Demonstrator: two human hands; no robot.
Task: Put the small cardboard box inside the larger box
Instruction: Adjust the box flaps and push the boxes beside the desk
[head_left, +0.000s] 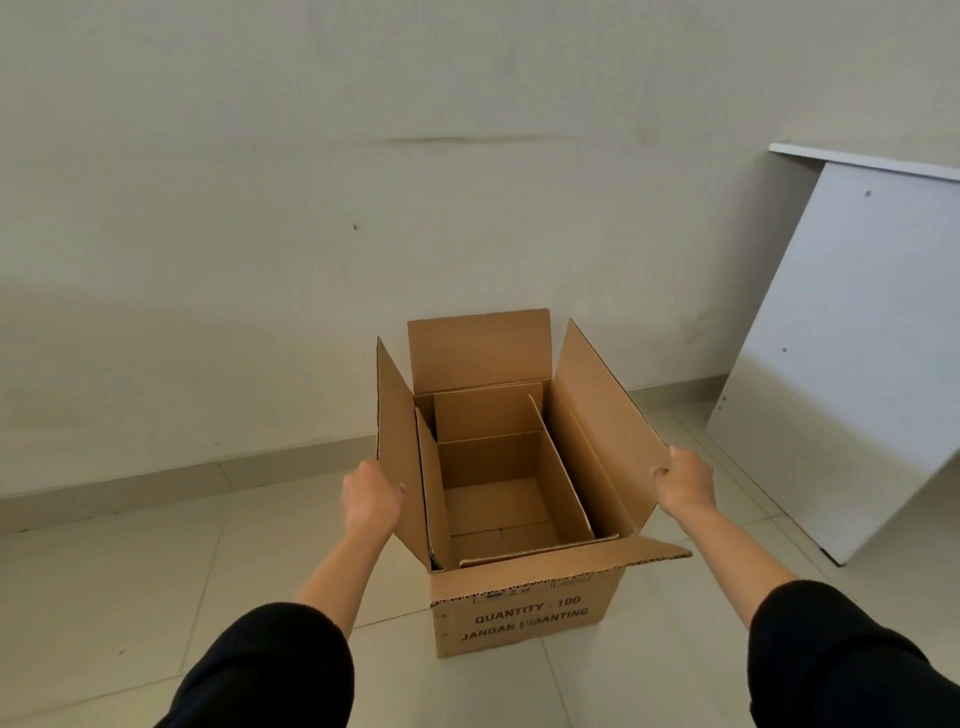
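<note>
On the floor, the left hand (371, 500) and right hand (684, 480) each pinch a side flap of the larger box (527, 610), spreading them wide so the small cardboard box (496, 493), open-topped, sits clear inside.

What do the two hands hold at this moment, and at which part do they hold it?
Both hold the larger box by its side flaps: the left hand is at the left flap's outer edge, and the right hand grips the right flap's outer corner.

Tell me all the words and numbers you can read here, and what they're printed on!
"QUANTITY : 100" on the front of the larger box.
"JANGAN DIBANTING" on the same front, just below; the middle letters are blurry.
Small symbols above these lines are too small to read.
Nothing else carries text.
</note>
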